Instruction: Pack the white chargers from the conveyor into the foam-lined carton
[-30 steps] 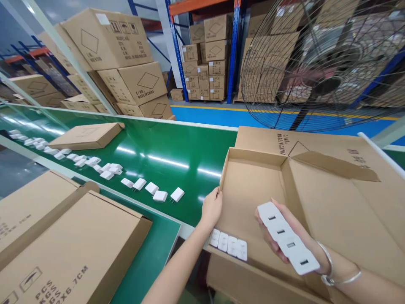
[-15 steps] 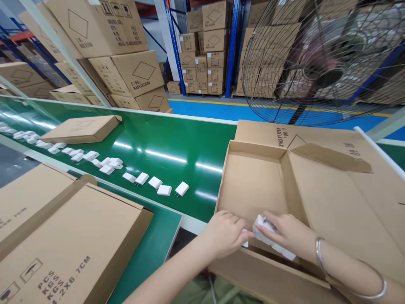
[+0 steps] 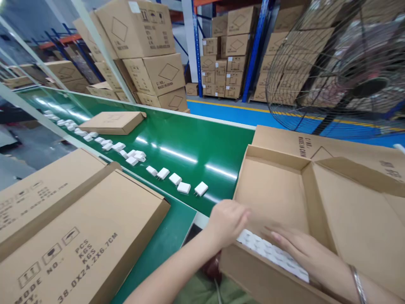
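Note:
White plug chargers (image 3: 274, 254) stand packed in rows along the near wall of an open cardboard box (image 3: 268, 177). My right hand (image 3: 297, 245) is over them inside the box, fingers stretched out and slightly blurred, gripping nothing. At the box's near left corner is my left hand (image 3: 228, 221), its fingers curled. The palm is turned away, so anything inside it is hidden. Several loose white chargers (image 3: 201, 188) lie in a line on the green conveyor belt (image 3: 202, 139), left of the box.
Closed cartons (image 3: 95, 228) lie at the near left. A flat carton (image 3: 112, 122) rests on the belt. The box's lid (image 3: 363, 211) spreads to the right. Beyond the belt are stacked cartons (image 3: 155, 74) and a large caged fan (image 3: 354, 76).
The view has swung left. My right hand has let go of the group of chargers, which now sits along the box's near wall. My left hand has curled more.

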{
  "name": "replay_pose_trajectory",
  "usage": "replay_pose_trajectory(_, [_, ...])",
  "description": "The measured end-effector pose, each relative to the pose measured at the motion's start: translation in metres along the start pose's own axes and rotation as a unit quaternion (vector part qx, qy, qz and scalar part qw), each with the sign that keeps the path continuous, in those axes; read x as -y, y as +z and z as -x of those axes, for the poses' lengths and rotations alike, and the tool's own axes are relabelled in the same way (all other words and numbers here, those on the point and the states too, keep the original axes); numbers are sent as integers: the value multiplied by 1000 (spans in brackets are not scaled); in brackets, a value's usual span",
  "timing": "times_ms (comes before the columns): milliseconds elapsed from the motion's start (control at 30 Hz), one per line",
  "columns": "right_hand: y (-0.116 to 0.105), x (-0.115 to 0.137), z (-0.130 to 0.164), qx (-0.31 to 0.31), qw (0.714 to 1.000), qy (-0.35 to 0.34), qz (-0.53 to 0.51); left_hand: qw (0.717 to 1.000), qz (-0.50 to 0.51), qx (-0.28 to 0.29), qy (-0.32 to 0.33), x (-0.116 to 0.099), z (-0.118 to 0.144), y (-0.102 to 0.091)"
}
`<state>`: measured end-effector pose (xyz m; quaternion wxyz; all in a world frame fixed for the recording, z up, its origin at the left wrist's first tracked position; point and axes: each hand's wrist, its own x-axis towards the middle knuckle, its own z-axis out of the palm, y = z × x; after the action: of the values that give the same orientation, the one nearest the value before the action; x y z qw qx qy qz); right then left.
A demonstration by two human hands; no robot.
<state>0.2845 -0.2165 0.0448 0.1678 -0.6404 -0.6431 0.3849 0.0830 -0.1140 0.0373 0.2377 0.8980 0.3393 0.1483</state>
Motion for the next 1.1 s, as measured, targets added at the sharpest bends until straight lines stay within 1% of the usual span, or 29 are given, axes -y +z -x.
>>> replay_pose_trajectory(33, [-3,4,-12,-27,999,-7,35,998,-37,-28,-52,10,0,-10])
replay_pose_trajectory(67, [-4,9,-26,-44,996,-33,72,990,-87,-42,-100,23,0,-19])
replay_pose_trajectory(100, [-4,16,-43,-53,990,-73,107,978,-142,-37,-151,36,0,-28])
replay_pose_trajectory(167, [3,34,-81,-39,968,-166,182,942,-222,1,-251,64,2,-41])
replay_pose_trajectory(200, [10,44,-101,-29,955,-197,218,926,-243,23,-288,76,3,-45])
replay_pose_trajectory(267, [29,64,-139,-6,936,-224,272,909,-254,56,-326,95,4,-48])
replay_pose_trajectory(367, [59,88,-180,16,926,-232,297,910,-251,73,-323,110,3,-45])
replay_pose_trajectory(433, [71,95,-196,28,926,-223,305,915,-248,78,-309,115,1,-43])
replay_pose_trajectory(467, [73,96,-201,32,927,-215,307,919,-245,80,-299,117,0,-43])
replay_pose_trajectory(533, [69,93,-207,35,931,-197,306,928,-236,81,-277,119,0,-44])
replay_pose_trajectory(600, [60,86,-211,35,938,-180,296,936,-229,75,-257,117,-1,-43])
replay_pose_trajectory(700, [48,73,-215,38,949,-158,271,939,-214,52,-266,109,-5,-40])
replay_pose_trajectory(800, [47,64,-214,46,956,-141,254,945,-167,51,-278,98,-15,-32])
replay_pose_trajectory(900, [51,61,-211,51,961,-126,242,958,-129,65,-249,94,-22,-22])
replay_pose_trajectory(933, [52,60,-209,51,962,-121,238,963,-112,61,-237,96,-23,-18])
replay_pose_trajectory(1000, [53,60,-205,49,965,-115,231,974,-43,37,-218,102,-21,-11])
replay_pose_trajectory(1100, [56,61,-201,43,968,-111,220,975,74,-8,-211,115,-16,-1])
